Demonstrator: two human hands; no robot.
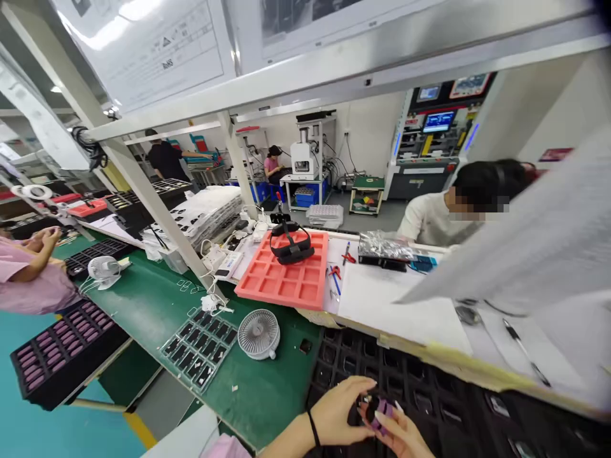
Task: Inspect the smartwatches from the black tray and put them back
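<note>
Left forearm (289, 439) enters at the lower edge and slopes up to the right, beyond a pink sleeve (229, 447). Left wrist (305, 429) is near straight and bears a thin black band (313, 427). Left hand (340, 407) shows its back; upper fingers reach forward, thumb (358, 435) lies opposed below, together forming a grip. Right hand (401, 436), cut off by the lower edge, points up and left, fingers bent in a pinch near the left thumb.

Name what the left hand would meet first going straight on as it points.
The purple part, which the left hand seems to hold; beyond that, probably the right hand; depth is unclear.
</note>
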